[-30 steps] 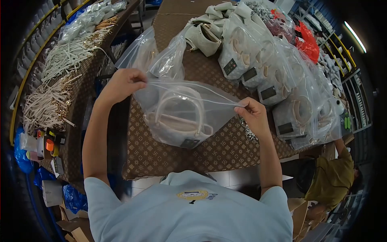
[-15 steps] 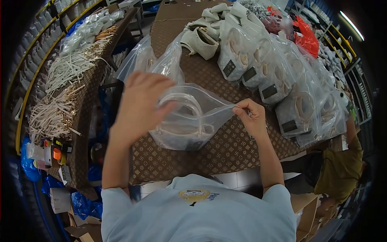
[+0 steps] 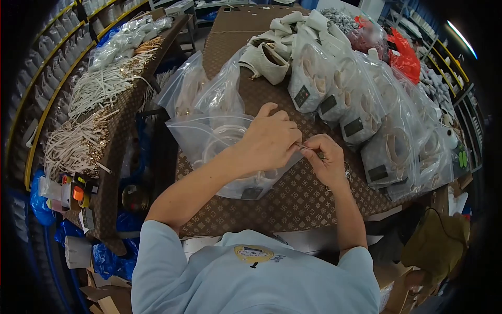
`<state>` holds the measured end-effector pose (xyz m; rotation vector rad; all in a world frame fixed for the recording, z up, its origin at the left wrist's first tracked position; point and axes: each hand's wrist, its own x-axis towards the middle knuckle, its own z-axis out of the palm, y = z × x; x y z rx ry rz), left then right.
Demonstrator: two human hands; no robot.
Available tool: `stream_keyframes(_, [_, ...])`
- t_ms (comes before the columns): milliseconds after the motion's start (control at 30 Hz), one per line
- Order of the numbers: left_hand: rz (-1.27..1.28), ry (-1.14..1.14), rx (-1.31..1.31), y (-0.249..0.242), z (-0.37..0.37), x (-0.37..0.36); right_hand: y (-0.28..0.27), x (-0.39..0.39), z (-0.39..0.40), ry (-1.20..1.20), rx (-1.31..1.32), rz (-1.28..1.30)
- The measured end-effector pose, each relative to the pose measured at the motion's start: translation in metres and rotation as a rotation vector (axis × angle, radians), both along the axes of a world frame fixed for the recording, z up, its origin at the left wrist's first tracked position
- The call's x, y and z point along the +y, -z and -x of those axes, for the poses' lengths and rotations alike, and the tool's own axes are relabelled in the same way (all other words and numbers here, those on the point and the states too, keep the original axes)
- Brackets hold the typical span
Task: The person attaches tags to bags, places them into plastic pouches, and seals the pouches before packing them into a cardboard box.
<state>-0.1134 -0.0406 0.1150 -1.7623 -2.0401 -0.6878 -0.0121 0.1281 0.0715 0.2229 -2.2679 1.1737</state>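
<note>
A clear plastic zip bag [image 3: 191,140] with a pale handbag [image 3: 238,186] inside lies in front of me on the patterned brown table cover. My right hand [image 3: 327,159] pinches the bag's right top corner between thumb and fingers. Reaching across the bag, my left hand [image 3: 273,133] is closed at that same corner, its fingertips against those of my right hand. My left forearm and hand hide part of the bag's opening and the handbag's handles. On its left the bag's mouth spreads loosely.
Several bagged handbags [image 3: 355,123] line the table's right side. Unbagged pale handbags [image 3: 266,60] are piled at the back. More filled plastic bags [image 3: 222,86] stand behind the work. Left, a side table holds bundled straps [image 3: 78,141]. A co-worker's olive garment [image 3: 436,243] shows at right.
My left hand has swung right, from above the bag's left side to the right corner, where it meets my right hand. The right hand has kept its pinch; the view has shifted slightly.
</note>
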Motion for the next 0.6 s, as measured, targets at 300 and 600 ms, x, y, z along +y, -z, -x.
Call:
stream_keyframes(300, [0.168,-0.235,0.092,-0.008,0.024,-0.089,-0.007,-0.001,0.002,0.008,0.037,-0.067])
stream_keyframes(600, [0.215,-0.497,-0.010,-0.018,0.046,-0.185,-0.014,0.000,-0.009,0.037,0.007,-0.113])
